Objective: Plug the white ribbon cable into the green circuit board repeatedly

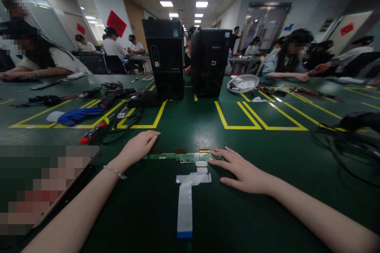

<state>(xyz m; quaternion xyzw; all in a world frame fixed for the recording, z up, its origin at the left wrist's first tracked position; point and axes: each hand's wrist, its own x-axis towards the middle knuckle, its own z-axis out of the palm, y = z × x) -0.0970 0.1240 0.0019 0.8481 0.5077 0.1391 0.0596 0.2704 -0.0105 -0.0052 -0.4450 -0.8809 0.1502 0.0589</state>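
Note:
A narrow green circuit board [190,158] lies across the dark green table in front of me, with gold-brown tabs along its far edge. From its near side a white ribbon cable [184,209] runs towards me, folded near the connector and ending in a blue strip. My left hand [141,145] rests at the board's left end, fingers stretched out to the right and holding nothing I can see. With fingers spread, my right hand [237,170] touches the board's right end. That end is partly hidden under the fingertips.
Two black computer towers [168,59] [211,63] stand beyond the board. On the left lie a red screwdriver [93,132], a blue glove [80,116] and cables. A white basket [242,84] sits at the right, near black cables [341,154]. Several people work behind.

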